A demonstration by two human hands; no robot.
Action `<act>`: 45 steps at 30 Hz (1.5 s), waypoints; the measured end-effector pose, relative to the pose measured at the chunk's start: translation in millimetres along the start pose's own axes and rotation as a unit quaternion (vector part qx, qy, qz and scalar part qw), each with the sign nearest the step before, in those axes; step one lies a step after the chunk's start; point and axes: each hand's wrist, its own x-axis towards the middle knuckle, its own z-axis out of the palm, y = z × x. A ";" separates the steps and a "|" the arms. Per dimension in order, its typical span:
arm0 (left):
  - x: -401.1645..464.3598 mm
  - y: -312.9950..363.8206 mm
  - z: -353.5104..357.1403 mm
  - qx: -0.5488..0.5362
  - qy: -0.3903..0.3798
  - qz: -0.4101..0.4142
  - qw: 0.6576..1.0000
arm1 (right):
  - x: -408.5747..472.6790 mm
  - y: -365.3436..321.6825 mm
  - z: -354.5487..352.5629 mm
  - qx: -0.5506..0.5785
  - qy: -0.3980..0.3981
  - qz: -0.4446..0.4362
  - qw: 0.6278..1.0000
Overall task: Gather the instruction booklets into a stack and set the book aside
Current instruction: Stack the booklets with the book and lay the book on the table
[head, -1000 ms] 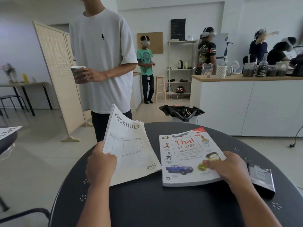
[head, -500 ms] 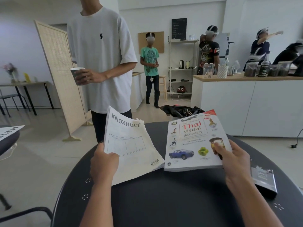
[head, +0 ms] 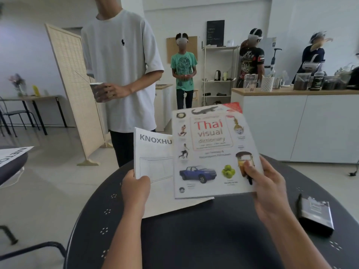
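My right hand (head: 267, 187) grips the Thai visual dictionary (head: 211, 152) at its lower right corner and holds it tilted up above the round black table (head: 194, 239). My left hand (head: 136, 189) holds the white KNOXHULT instruction booklet (head: 153, 158) by its left edge; its lower part rests on the table. The book overlaps the booklet's right half and hides it. Another booklet (head: 11, 156) with bold black letters lies on a separate dark table at the far left.
A small dark booklet (head: 315, 212) lies on the table's right side. A person in a white T-shirt (head: 120, 65) stands just beyond the table holding a cup. A wooden screen (head: 73, 90), a white counter (head: 295, 123) and several people fill the room behind.
My right hand has lifted the dictionary off the table and brought it up and left, over the booklet. My left hand kept hold of the booklet.
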 end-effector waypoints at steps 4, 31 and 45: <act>-9.2 2.9 9.1 -0.070 -0.037 -0.021 0.997 | -7.8 12.2 12.0 -0.057 -0.059 0.033 0.996; -43.4 44.8 5.3 -0.262 -0.232 0.211 0.913 | -1.0 -2.1 -1.0 -0.004 -0.179 0.102 0.979; -49.9 35.1 14.3 -0.231 -0.149 0.276 0.921 | -6.9 6.7 10.0 -0.056 -0.116 -0.049 0.990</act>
